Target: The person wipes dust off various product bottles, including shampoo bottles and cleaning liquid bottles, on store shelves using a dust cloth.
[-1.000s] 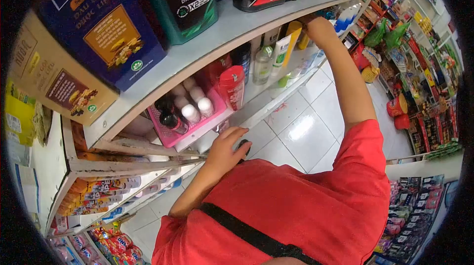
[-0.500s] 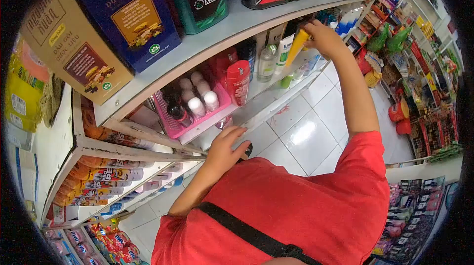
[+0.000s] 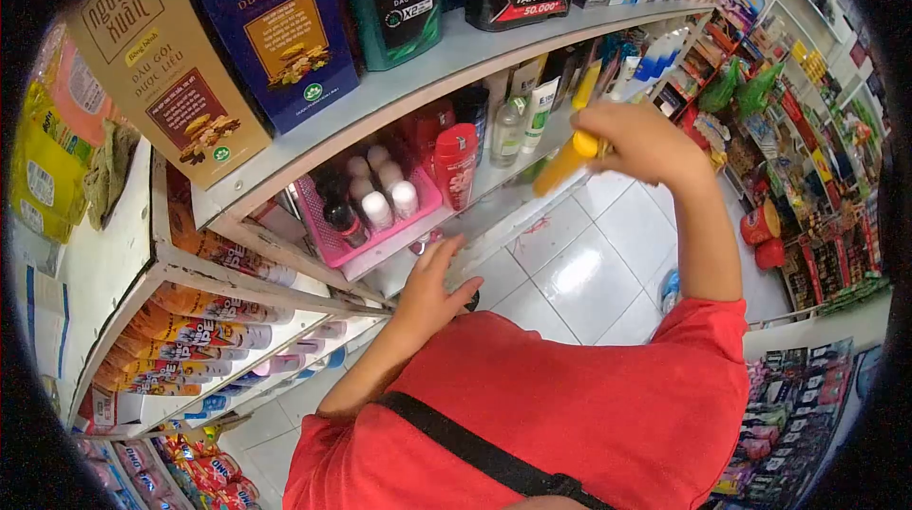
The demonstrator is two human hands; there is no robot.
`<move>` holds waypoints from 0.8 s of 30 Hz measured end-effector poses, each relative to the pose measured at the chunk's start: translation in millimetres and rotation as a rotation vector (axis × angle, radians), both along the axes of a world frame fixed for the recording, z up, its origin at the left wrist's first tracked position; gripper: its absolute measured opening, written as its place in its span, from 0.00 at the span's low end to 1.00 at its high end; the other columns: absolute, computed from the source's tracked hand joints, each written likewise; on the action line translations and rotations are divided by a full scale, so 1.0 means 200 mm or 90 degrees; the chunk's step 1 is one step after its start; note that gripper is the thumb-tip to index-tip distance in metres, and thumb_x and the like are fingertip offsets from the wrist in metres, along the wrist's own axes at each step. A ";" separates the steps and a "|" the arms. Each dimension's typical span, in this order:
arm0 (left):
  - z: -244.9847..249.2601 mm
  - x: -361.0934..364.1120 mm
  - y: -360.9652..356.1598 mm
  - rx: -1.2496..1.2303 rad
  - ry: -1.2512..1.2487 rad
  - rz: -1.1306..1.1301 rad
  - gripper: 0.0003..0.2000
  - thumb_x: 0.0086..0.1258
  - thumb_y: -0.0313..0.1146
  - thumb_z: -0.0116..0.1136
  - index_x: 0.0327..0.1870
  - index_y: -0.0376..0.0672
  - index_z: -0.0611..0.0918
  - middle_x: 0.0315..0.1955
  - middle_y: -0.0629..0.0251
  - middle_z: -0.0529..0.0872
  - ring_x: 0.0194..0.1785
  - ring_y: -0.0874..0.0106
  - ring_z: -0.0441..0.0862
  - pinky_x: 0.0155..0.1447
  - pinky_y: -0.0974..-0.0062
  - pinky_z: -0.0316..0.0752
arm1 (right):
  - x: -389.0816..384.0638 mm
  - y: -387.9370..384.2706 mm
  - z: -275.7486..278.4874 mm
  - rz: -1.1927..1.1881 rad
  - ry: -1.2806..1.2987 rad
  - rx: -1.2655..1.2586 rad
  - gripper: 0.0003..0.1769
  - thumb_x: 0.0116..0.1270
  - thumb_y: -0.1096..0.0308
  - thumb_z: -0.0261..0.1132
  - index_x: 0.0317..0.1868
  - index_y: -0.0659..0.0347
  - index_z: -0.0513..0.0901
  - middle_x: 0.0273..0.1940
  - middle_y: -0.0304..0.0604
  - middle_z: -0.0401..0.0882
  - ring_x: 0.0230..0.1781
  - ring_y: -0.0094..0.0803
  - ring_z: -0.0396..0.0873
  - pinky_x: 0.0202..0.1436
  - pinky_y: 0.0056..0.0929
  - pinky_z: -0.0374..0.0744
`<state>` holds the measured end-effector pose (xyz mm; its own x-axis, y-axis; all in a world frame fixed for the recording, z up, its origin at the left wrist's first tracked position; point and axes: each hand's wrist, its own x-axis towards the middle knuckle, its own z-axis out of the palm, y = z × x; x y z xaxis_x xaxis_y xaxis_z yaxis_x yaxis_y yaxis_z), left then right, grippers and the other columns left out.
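My right hand is closed on a yellow tube, held tilted in front of the lower shelf. Behind it on that shelf stand a clear bottle, a white and green tube and another yellow tube. My left hand is empty with its fingers apart, below a pink basket of small bottles. Beside the basket stands a red bottle.
Shampoo boxes and bottles, among them a dark blue box, line the upper shelf. Orange-labelled cans fill the shelves at lower left. Packed racks stand across the tiled floor.
My right hand has drawn back from the shelf and lower with the yellow tube. Another yellow tube now shows behind it. My left hand has stayed nearly in place.
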<state>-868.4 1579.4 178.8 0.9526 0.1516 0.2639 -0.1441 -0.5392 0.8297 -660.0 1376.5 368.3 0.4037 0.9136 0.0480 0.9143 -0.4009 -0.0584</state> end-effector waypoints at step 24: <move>-0.18 -0.17 0.00 -0.492 -0.109 -0.004 0.41 0.62 0.65 0.41 0.64 0.38 0.56 0.50 0.62 0.71 0.49 0.72 0.72 0.50 0.75 0.70 | -0.71 0.51 -0.79 0.299 0.110 0.601 0.10 0.48 0.65 0.67 0.33 0.53 0.78 0.35 0.40 0.73 0.36 0.40 0.72 0.40 0.37 0.70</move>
